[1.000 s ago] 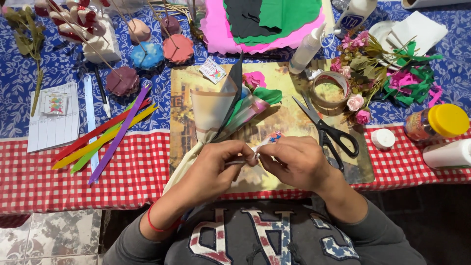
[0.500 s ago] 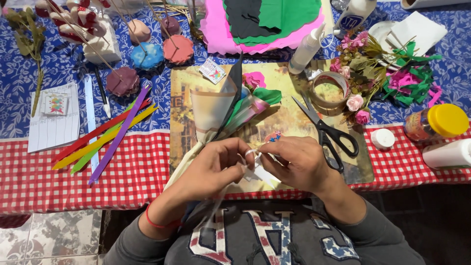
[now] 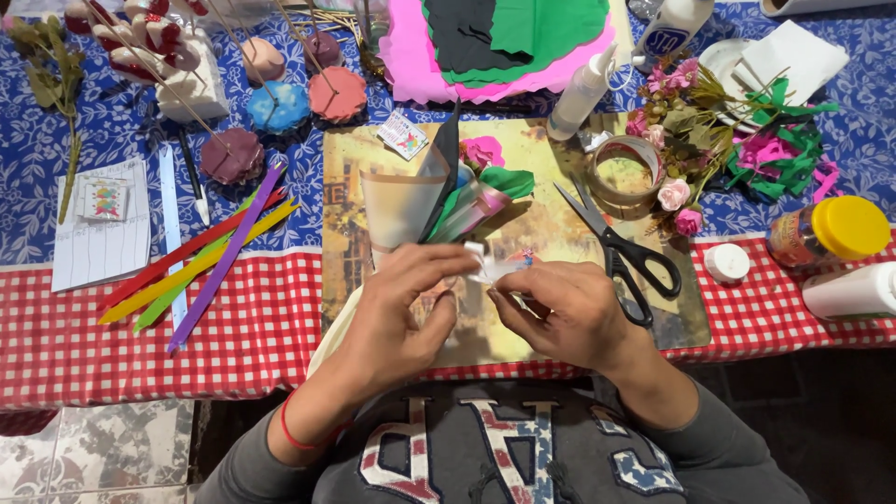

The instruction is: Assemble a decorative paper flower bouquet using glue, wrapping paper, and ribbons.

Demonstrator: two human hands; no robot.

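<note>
Left hand (image 3: 397, 322): fingers curled, pinching the small white paper piece (image 3: 487, 265) from 9 o'clock.
Right hand (image 3: 560, 313): closed on the same piece from 3 o'clock, apparently steadying it for folding.
Paper cone (image 3: 401, 205): beige, at 12 o'clock of the hands.
Scissors (image 3: 621, 247): black-handled, at 2 o'clock, within reach.
Paper strips (image 3: 201, 261): 4 or more, coloured, flat, at 9 o'clock.

Head-worn view looks straight down, close, at table (image 3: 56, 345).

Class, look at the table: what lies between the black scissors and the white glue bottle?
In the head view, a roll of clear tape lies between the scissors and the glue bottle.
</note>
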